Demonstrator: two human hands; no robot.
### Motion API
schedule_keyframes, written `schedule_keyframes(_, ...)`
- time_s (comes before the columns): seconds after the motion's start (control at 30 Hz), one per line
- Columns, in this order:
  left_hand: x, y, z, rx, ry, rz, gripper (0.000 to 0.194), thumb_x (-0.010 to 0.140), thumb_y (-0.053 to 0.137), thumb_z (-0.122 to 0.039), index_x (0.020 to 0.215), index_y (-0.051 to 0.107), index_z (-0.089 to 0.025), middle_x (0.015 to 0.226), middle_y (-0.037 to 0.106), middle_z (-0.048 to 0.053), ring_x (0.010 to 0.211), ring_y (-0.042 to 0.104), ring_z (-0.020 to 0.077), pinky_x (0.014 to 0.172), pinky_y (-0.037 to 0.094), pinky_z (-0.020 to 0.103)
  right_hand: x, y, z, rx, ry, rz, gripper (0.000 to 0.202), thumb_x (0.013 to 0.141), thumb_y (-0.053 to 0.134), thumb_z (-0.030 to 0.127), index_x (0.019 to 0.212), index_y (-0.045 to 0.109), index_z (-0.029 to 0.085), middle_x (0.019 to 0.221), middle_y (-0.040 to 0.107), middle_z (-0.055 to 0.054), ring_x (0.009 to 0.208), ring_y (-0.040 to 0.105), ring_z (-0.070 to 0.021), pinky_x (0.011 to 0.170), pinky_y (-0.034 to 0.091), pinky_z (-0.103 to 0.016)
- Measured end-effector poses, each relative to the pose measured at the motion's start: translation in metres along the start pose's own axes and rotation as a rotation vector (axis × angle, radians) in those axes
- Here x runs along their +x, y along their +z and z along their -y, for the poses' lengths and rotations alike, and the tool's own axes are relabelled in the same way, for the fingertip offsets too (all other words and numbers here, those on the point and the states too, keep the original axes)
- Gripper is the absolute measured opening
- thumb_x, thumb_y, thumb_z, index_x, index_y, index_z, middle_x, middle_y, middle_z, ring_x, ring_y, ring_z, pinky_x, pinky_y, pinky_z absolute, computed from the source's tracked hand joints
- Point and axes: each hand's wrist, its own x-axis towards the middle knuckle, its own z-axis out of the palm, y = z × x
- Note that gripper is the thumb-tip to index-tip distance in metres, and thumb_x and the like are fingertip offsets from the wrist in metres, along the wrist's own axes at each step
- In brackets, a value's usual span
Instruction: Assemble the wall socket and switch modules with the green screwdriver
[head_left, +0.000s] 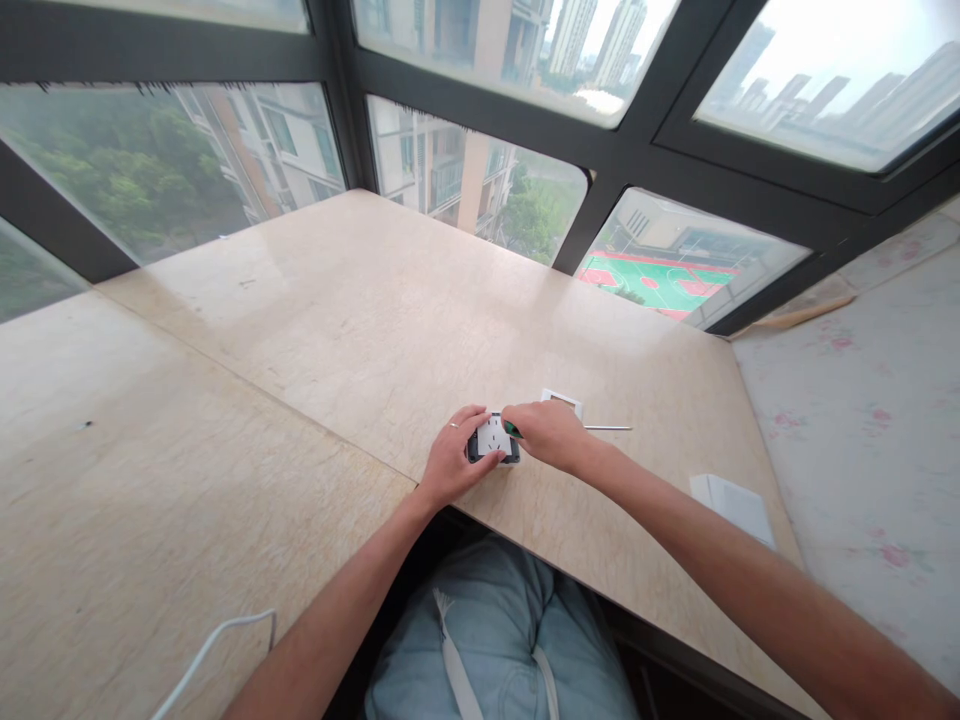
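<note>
A wall socket (494, 436) with a white face and dark edges lies near the counter's front edge. Around its left side curls my left hand (454, 460), the thumb along the near edge and the fingers at the far edge. My right hand (551, 432) is closed on a screwdriver (512, 429); its green and black handle end shows beside the socket's right edge. A thin metal shaft (609, 428) sticks out past the other side of that hand, seemingly the same tool. Just beyond the right hand lies a white socket frame (561, 398), partly covered by the hand.
The beige stone counter (322, 330) runs to dark-framed windows (480, 110). A white box-like object (731, 508) lies at the right, near a flowered wall (862, 440). A white cable (214, 640) is at the lower left, and a small dark bit (86, 425) lies far left.
</note>
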Motion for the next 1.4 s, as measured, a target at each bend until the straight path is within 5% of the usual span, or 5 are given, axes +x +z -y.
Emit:
schedule_keyframes(0.3,0.0,0.001,0.001,-0.007,0.014,-0.006,0.05,0.083,0.072,-0.038,0.129,0.06,-0.021,0.139,0.059,0.014,0.134,0.053,0.0313,0.113,0.045,0.05,0.007,-0.007,0.008,-0.098,-0.006,0.043,0.018,0.092,0.057,0.022,0.105,0.069,0.017,0.099,0.076,-0.016,0.092,0.073,-0.0299,0.068,0.048,-0.033)
schedule_keyframes(1.07,0.0,0.0,0.0,-0.015,0.024,-0.006,0.052,0.082,0.074,-0.037,0.129,0.059,-0.02,0.139,0.059,0.015,0.133,0.054,0.0308,0.111,0.046,0.05,0.008,-0.004,-0.011,0.005,-0.016,0.049,0.017,0.092,0.06,0.027,0.106,0.068,0.024,0.101,0.077,-0.005,0.095,0.07,-0.0232,0.065,0.039,-0.027)
schedule_keyframes(1.4,0.0,0.0,0.0,-0.008,0.008,0.009,0.053,0.083,0.073,-0.038,0.13,0.059,-0.019,0.14,0.059,0.016,0.134,0.053,0.0314,0.112,0.045,0.051,0.006,-0.002,-0.002,-0.051,0.002,0.059,0.016,0.093,0.059,0.027,0.106,0.068,0.021,0.103,0.077,-0.009,0.096,0.072,-0.0264,0.068,0.045,-0.029)
